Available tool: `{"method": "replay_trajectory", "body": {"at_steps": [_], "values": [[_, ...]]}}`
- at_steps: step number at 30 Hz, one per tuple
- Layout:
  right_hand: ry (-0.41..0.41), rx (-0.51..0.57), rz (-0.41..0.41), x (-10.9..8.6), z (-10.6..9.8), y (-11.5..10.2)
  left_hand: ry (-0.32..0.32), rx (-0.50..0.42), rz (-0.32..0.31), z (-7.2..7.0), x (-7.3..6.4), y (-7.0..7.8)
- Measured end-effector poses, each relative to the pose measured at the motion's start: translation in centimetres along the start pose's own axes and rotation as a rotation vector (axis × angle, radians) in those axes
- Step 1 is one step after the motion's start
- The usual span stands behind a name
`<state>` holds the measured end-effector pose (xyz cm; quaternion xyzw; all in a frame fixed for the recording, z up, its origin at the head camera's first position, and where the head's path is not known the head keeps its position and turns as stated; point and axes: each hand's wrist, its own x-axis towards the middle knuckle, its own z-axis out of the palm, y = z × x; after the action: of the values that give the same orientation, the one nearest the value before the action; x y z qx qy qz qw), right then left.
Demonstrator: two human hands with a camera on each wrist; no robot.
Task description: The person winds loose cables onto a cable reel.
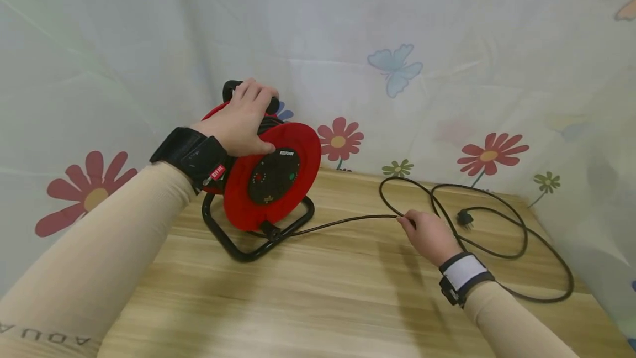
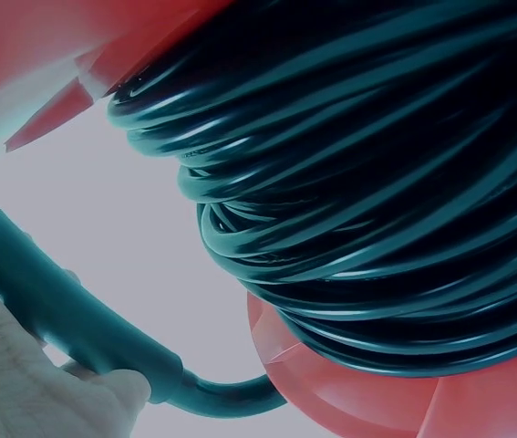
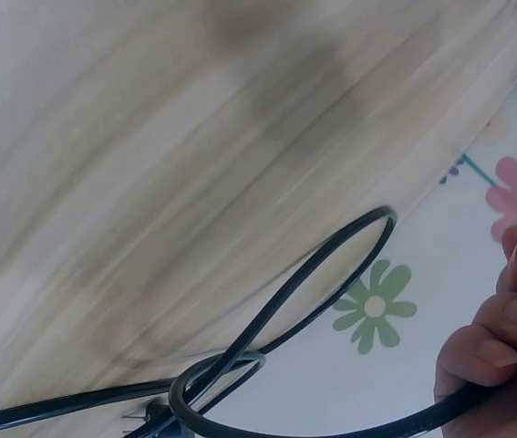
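Note:
A red cable reel (image 1: 309, 153) stands on its black tubular frame at the left of the wooden table. Over its top, my left hand (image 1: 239, 126) grips the black carry handle (image 2: 85, 319), with the thumb stretched towards the front disc. Several turns of black cable (image 2: 358, 210) fill the drum in the left wrist view. From the foot of the reel, the loose cable (image 1: 343, 221) runs right to my right hand (image 1: 429, 236), which pinches it between thumb and fingers. Fingers (image 3: 486, 356) curl round that cable in the right wrist view.
Beyond the right hand, the rest of the cable lies in loose loops (image 1: 524, 236) on the table (image 1: 318, 297). A black plug (image 1: 465, 219) lies inside these loops. A pale curtain (image 1: 308, 32) with printed flowers hangs behind the table and along its sides.

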<state>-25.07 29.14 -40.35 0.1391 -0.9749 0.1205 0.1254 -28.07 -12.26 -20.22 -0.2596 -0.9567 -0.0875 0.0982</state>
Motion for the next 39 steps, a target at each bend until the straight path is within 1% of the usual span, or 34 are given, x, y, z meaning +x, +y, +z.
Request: {"method": "replay_trajectory", "body": {"at_steps": [3, 5, 9, 12, 15, 18, 22, 29, 33, 36, 39], "values": [[0.049, 0.007, 0.018, 0.4, -0.2, 0.4, 0.0, -0.005, 0.006, -0.1, -0.2, 0.0], [0.066, 0.014, 0.022, 0.6, -0.3, 0.6, 0.001, -0.004, 0.01, -0.3, -0.3, 0.0], [0.055, 0.023, 0.039, 0.5, -0.3, 0.6, 0.002, -0.009, 0.021, -0.4, -0.6, 0.0], [0.059, 0.009, 0.074, 0.5, -0.2, 0.3, 0.0, -0.015, 0.03, -0.3, -0.8, 0.1], [0.081, 0.006, 0.096, 0.8, -0.2, -0.3, 0.005, -0.023, 0.046, -0.4, -0.8, 0.2], [0.101, 0.024, 0.097, 1.1, -0.1, -0.9, 0.006, -0.026, 0.06, -0.6, -0.8, 0.4], [0.093, 0.039, 0.097, 1.2, -0.1, -1.4, 0.0, -0.029, 0.073, -0.6, -1.0, 0.6], [0.04, 0.042, 0.111, 0.9, -0.5, -0.7, 0.011, -0.009, 0.085, -0.8, -1.2, 0.3], [0.014, 0.065, 0.101, 0.7, -0.7, -0.5, -0.002, 0.0, 0.082, -0.7, -1.0, 0.3], [0.01, 0.076, 0.079, 0.7, -0.8, -0.5, -0.01, 0.003, 0.078, -0.7, -0.7, 0.2], [0.016, 0.083, 0.061, 0.7, -0.9, -0.4, -0.006, 0.006, 0.077, -0.8, -0.4, 0.2]]}}
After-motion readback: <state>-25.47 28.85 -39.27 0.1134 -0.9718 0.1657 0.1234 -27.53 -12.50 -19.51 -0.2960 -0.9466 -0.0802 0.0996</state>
